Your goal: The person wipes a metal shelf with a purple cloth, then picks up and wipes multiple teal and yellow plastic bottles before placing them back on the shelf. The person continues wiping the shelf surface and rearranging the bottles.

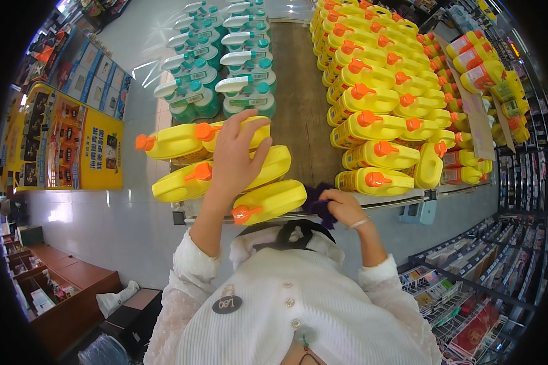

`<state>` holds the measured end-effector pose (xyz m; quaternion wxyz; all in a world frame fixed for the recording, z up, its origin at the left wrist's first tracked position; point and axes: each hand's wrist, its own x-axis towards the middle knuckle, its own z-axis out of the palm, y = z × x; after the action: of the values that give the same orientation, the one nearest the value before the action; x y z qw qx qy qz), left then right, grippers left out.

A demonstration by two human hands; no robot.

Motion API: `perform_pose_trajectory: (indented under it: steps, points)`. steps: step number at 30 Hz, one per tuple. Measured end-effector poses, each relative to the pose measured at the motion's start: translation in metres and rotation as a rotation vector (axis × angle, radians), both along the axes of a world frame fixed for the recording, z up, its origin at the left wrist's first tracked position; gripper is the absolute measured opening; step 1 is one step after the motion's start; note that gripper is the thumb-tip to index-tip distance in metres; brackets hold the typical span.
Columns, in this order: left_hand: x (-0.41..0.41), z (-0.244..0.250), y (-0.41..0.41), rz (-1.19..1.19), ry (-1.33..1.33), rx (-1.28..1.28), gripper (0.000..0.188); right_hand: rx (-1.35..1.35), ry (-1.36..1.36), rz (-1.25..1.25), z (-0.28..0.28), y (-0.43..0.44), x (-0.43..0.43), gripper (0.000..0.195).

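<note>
My left hand [238,153] reaches over a group of yellow plastic bottles with orange caps at the table's left front, its fingers spread across one yellow bottle [258,132]; whether it grips that bottle I cannot tell. Nearest to me in this group, a yellow bottle [274,200] lies angled, its orange cap towards me. My right hand [345,207] holds a bunched dark purple cloth [320,203] at the table's front edge. Just beyond it begin the packed rows of yellow bottles [376,153] on the right.
Teal spray bottles in pairs [249,98] stand at the back left of the wooden tabletop [297,91]. Cardboard sheets [475,114] stand among bottles at the right. A blue plastic stool [418,212] is under the table's right front. Wire racks [456,319] are at the lower right.
</note>
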<state>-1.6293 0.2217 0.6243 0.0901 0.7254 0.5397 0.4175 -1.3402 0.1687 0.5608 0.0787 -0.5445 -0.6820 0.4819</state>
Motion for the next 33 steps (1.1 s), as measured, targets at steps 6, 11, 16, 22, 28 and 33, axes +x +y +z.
perform_pose_trajectory:
  steps: [6,11,16,22,28,33]
  points:
    - [-0.02,0.041,-0.059,-0.376,-0.435,-0.141,0.049,-0.046,0.451,-0.034,0.119,-0.033,0.004,0.028]
    - [-0.017,0.038,-0.113,-0.603,-0.56,-0.385,0.061,-0.206,0.816,0.195,0.14,-0.019,-0.038,0.037]
    - [-0.051,0.002,-0.158,-0.255,-1.633,-0.097,0.028,0.344,0.188,0.229,0.073,0.021,-0.041,0.056]
    - [-0.022,0.019,-0.133,-0.238,-0.282,-0.28,0.043,0.167,0.452,0.152,0.008,0.005,-0.051,0.065]
    - [0.093,-0.022,-0.095,0.073,0.455,0.172,0.032,-0.019,0.646,0.078,-0.011,0.0,-0.024,0.068]
    - [0.07,-0.06,-0.11,0.108,0.534,0.43,0.02,0.073,0.553,0.172,-0.005,0.01,-0.025,0.069]
